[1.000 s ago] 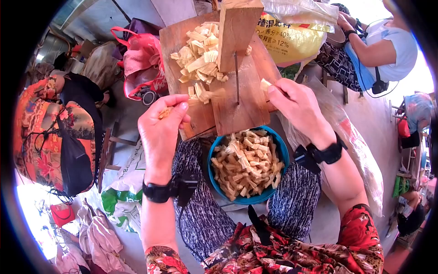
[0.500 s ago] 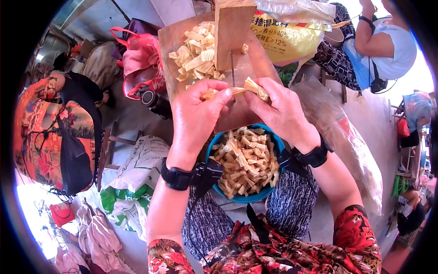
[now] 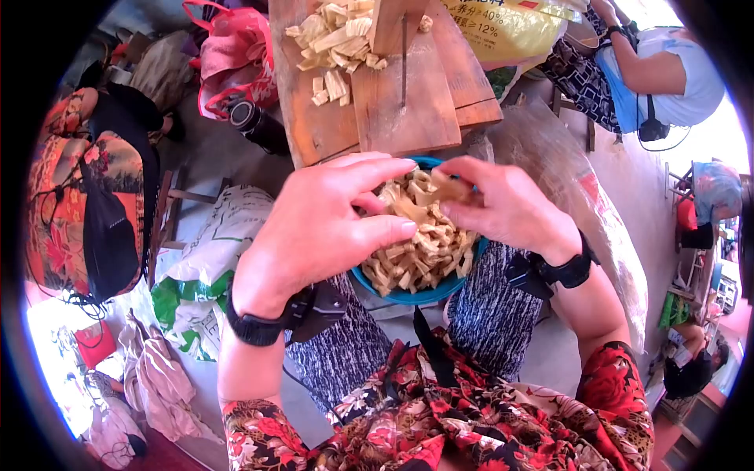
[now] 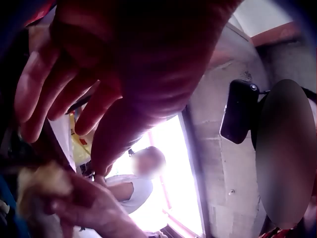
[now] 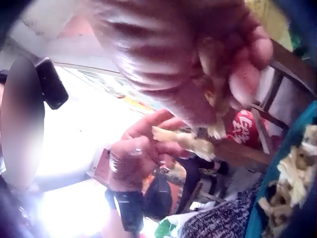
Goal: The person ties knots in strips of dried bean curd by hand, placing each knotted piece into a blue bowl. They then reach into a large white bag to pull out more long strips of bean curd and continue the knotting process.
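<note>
A teal basin [image 3: 428,297] between the person's knees holds a heap of knotted, pale yellow strips [image 3: 420,255]. My left hand [image 3: 330,224] is over its left side, fingers extended and thumb apart. Across from it, my right hand [image 3: 510,208] pinches a blurred knotted strip [image 4: 43,186] over the basin. Another knotted strip [image 5: 185,142] overlaps the left hand's fingers in the right wrist view. On the wooden board [image 3: 322,129] beyond, loose flat strips [image 3: 330,35] lie beside an upright block [image 3: 393,27] with a thin metal rod [image 3: 404,71].
Left of the board stand a pink-red bag [image 3: 236,59] and a dark bottle [image 3: 259,125]. A white and green sack [image 3: 224,243] lies left of the knees, a clear plastic sack [image 3: 565,188] to the right. Another person [image 3: 664,74] sits at the upper right.
Both hands were apart, then came together over the board with a strip between them. Now they have moved down over the basin, and the left fingers have spread away from the strip.
</note>
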`<move>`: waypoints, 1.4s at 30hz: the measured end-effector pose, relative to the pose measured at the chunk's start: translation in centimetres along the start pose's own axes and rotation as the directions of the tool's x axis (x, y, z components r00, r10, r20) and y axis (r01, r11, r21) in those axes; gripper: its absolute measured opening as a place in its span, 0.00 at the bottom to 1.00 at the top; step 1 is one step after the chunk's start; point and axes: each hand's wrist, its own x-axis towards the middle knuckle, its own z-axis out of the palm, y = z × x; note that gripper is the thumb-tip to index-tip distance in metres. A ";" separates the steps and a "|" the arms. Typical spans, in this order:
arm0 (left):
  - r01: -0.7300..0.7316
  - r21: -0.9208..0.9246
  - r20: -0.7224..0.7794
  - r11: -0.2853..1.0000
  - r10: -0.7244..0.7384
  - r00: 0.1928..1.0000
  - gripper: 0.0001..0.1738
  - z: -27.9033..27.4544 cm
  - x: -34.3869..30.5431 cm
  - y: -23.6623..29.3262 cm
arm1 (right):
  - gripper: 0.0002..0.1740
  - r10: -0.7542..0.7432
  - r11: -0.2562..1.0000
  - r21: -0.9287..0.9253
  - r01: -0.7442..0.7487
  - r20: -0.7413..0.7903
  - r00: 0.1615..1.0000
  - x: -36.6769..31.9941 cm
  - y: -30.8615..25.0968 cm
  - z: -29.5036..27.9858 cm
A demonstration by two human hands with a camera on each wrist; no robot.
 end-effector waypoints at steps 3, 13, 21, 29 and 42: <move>0.243 -0.159 -0.122 0.957 -0.263 0.957 0.20 -1.9 -2.3 0.6 | 0.22 -0.036 0.997 -0.063 0.036 0.014 0.999 -0.8 2.2 2.6; 0.465 -0.745 0.056 0.479 -0.649 0.758 0.18 -0.7 -8.9 -24.8 | 0.26 0.286 0.951 -0.196 -0.238 0.276 0.918 3.1 5.7 12.3; 0.661 0.105 -0.217 0.743 -0.631 0.745 0.28 4.1 -11.8 -34.7 | 0.14 0.329 0.926 -0.314 -0.208 0.407 0.852 2.8 5.0 14.8; 0.736 0.253 -0.177 0.627 -0.718 0.673 0.25 2.1 -9.8 -30.9 | 0.18 0.467 0.831 -0.495 -0.255 0.369 0.804 3.4 4.9 16.3; 0.719 0.047 -0.168 0.693 -0.704 0.690 0.22 9.9 -4.6 -39.3 | 0.12 0.413 0.872 -0.440 -0.216 0.422 0.807 4.1 7.2 17.4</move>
